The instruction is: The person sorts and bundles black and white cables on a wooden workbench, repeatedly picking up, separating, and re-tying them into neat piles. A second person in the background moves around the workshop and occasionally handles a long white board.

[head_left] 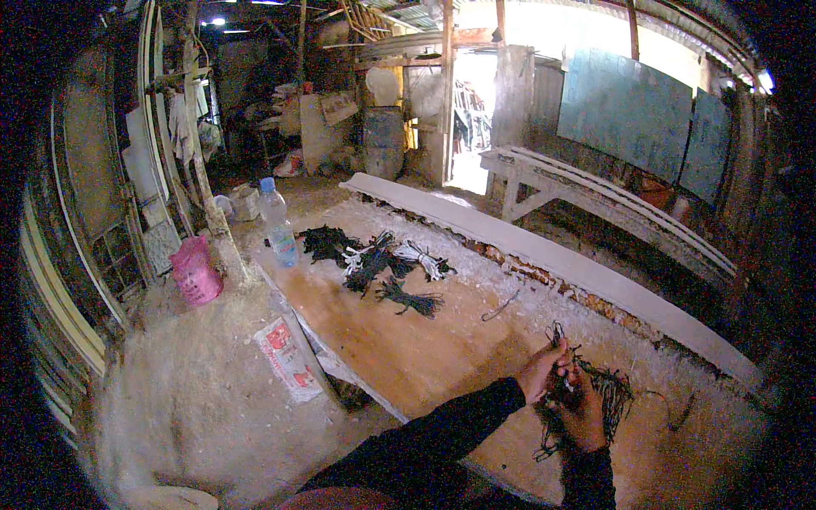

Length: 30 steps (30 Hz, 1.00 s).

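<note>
Both my hands are close together over the right part of the wooden board [399, 357]. My left hand [541, 374] is closed, its fingertips pinching the upper end of a bundle of thin black cords [615, 393]. My right hand [586, 418] is wrapped round the same bundle just below. Loose loops stick out above the fingers and hang down on either side. Farther off on the board lie several tied bundles of black cord [410, 297], and among them some white cord bundles [422, 258].
A clear plastic bottle with a blue cap [278, 225] stands at the board's far left corner. Along its far side runs a long pale beam [544, 246]. A pink sack [195, 272] and a printed paper bag [287, 359] lie on the floor at left. A wooden bench [612, 200] stands beyond.
</note>
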{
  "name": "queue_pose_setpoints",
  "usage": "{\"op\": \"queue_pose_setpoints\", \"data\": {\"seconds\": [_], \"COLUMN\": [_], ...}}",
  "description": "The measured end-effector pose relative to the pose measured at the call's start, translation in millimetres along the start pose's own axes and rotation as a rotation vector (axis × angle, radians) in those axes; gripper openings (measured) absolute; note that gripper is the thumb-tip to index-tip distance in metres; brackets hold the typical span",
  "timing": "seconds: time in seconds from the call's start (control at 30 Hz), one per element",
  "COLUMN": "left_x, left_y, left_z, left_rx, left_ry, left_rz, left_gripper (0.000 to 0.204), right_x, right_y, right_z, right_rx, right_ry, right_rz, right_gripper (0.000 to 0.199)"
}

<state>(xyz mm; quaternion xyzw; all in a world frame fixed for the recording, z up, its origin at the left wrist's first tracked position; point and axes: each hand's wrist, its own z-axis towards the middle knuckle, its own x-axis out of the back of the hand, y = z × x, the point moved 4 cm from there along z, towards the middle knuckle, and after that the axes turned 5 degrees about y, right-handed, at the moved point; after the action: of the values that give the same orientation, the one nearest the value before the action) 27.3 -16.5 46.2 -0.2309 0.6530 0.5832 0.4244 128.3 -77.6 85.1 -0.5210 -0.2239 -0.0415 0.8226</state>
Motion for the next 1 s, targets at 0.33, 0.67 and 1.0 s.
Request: {"op": "queue_pose_setpoints", "data": {"seconds": [0.33,0.67,1.0], "left_x": [-6,7,1], "left_y": [-2,18,7], "left_z": [0,4,1], "left_rx": [-0.072,-0.167,-0.075], "left_ry": [-0.068,-0.014,-0.022], "left_rz": [-0.125,-0.064,-0.005], "left_gripper": [0.024,0.025,0.021], "right_x": [-3,9,9], "right_y": [3,9,5], "right_z": [-3,-3,-4], "right_rx": [-0.036,-0.051,-0.051], "right_ry": [0.092,0.114,0.181], "right_rz": [0.43,0.343,0.161], "right_gripper": [0.048,0.034,0.044]}}
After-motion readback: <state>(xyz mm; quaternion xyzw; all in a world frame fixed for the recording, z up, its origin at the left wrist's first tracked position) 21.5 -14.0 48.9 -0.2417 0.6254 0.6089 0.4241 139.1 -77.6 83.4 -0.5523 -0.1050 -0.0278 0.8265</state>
